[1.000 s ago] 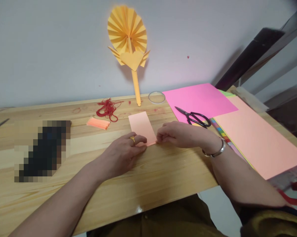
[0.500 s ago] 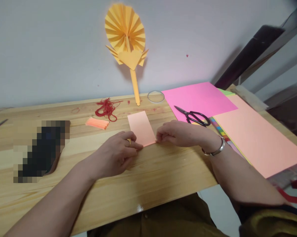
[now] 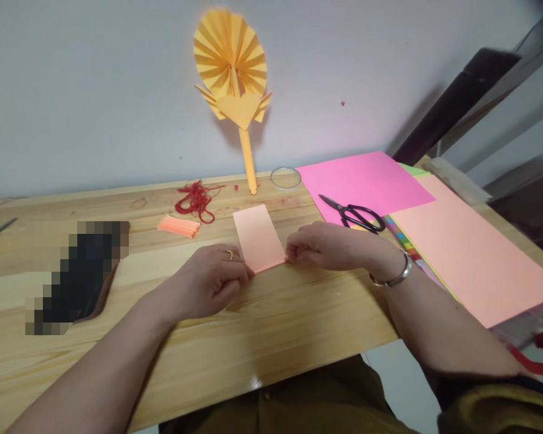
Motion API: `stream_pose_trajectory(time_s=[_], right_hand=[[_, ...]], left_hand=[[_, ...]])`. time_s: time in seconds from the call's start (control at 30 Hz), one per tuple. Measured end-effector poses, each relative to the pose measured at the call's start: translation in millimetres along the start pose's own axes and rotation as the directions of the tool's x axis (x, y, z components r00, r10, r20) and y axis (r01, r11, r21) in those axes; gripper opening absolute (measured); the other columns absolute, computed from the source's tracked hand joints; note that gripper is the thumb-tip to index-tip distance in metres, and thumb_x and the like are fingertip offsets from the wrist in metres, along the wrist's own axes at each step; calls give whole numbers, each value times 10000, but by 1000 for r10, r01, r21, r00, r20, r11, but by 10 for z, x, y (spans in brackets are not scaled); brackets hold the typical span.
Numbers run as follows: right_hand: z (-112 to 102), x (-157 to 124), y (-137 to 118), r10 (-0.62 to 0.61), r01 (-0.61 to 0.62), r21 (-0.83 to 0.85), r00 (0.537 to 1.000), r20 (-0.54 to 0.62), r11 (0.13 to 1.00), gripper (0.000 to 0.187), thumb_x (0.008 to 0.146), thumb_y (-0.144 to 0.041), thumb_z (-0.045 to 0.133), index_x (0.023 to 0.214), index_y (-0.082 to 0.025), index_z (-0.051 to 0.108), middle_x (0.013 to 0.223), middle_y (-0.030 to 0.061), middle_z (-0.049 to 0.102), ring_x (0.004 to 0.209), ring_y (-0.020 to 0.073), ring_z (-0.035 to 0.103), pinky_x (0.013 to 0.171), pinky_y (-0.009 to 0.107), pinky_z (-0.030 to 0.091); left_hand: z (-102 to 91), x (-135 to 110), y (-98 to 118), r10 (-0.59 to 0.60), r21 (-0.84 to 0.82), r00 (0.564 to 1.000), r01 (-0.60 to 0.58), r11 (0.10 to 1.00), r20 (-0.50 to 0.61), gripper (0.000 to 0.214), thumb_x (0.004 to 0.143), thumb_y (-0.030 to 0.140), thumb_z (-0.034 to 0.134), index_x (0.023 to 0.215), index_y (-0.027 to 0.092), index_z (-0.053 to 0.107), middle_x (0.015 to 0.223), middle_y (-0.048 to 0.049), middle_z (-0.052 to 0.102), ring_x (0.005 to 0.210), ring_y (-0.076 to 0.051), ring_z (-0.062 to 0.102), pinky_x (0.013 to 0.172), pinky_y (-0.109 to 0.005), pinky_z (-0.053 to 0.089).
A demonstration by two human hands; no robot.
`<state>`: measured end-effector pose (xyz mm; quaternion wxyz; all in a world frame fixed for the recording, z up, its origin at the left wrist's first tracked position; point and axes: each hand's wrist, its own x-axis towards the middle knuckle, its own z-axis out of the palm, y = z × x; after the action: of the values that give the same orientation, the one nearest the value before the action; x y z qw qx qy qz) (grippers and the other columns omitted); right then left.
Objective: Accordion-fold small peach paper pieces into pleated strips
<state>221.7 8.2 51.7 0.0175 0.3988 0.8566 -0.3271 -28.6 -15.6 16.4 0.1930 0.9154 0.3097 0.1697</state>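
A small peach sheet of paper [image 3: 261, 238] lies on the wooden table in front of me, with a narrow folded strip along its near edge. My left hand [image 3: 219, 278], a gold ring on one finger, pinches the near left corner. At the near right corner, the curled fingers of my right hand [image 3: 310, 246] grip the paper's edge; a silver bangle circles that wrist. Beyond my left hand rests a small orange pleated paper piece [image 3: 179, 226].
Black-handled scissors [image 3: 355, 214] lie on a pink sheet [image 3: 366, 181], right of it a larger peach sheet [image 3: 474, 253]. Red thread [image 3: 196, 200] and a clear ring [image 3: 285, 178] lie farther back. A yellow paper fan [image 3: 231, 57] leans on the wall. A blurred dark object [image 3: 79, 280] sits left.
My left hand has slid left along the paper's near edge to its corner, its fingers drawn in. My right hand has stayed at the right corner.
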Motion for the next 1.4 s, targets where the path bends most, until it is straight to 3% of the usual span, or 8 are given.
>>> stream_pose_trajectory(time_s=[0.17,0.5,0.7,0.9,1.07,1.17,1.27,1.4], right_hand=[[17,22,22,-30,32,54,999,-35,998,208,775,-80,473,823,-183,647,850,12,675,760,138,575,652,245,404],[75,130,117,152,-95,282,971,-186,955,260,839,-325,493,703,-137,611,672,20,635,594,99,530,551,226,365],[153,142,42,99,-139,375,987,123,916,385,819,-391,510,541,-134,577,507,2,559,470,80,481,480,213,350],[408,262,-100,182,-113,595,982,-58,796,336,815,-444,514,699,-150,629,564,-7,593,507,95,528,502,205,394],[529,320,-100,127,-17,262,904,-409,965,270,861,-245,440,660,-152,593,601,-2,594,555,94,492,525,211,327],[523,294,-57,-45,-54,-142,785,-617,988,249,885,-201,405,739,-146,599,701,47,626,645,141,519,595,268,334],[480,232,-53,-325,-95,-537,704,-631,838,224,875,-101,388,837,-118,608,876,122,647,832,212,538,745,359,351],[450,167,-129,-547,-5,-779,709,-445,627,255,870,-42,366,869,-117,610,960,130,639,900,228,514,936,494,284]], left_hand=[[224,7,-44,-135,62,991,135,989,-12,277,826,244,462,1071,205,584,678,13,612,575,-112,526,555,-231,382],[401,30,-52,-139,383,989,150,911,-56,262,881,317,405,766,181,599,710,-23,591,572,-133,535,527,-252,330],[354,70,28,-327,152,925,357,922,-195,209,809,337,518,691,186,602,593,14,580,520,-104,503,515,-224,351],[330,109,93,-415,-114,864,399,910,-286,190,783,346,553,726,184,633,552,24,587,495,-98,499,494,-212,387],[348,78,61,-496,-444,853,385,809,-165,215,778,361,590,907,204,658,774,-22,688,678,-158,618,616,-273,490],[321,85,17,-669,-829,743,361,427,-21,332,790,442,576,961,165,640,869,-74,700,723,-207,659,651,-348,539],[266,113,-42,-721,-984,691,155,89,43,388,817,472,533,944,120,634,917,-115,694,740,-234,673,653,-391,556],[247,145,-101,-727,-995,686,57,78,-17,291,793,379,609,930,125,647,879,-97,707,817,-221,668,723,-351,549]])
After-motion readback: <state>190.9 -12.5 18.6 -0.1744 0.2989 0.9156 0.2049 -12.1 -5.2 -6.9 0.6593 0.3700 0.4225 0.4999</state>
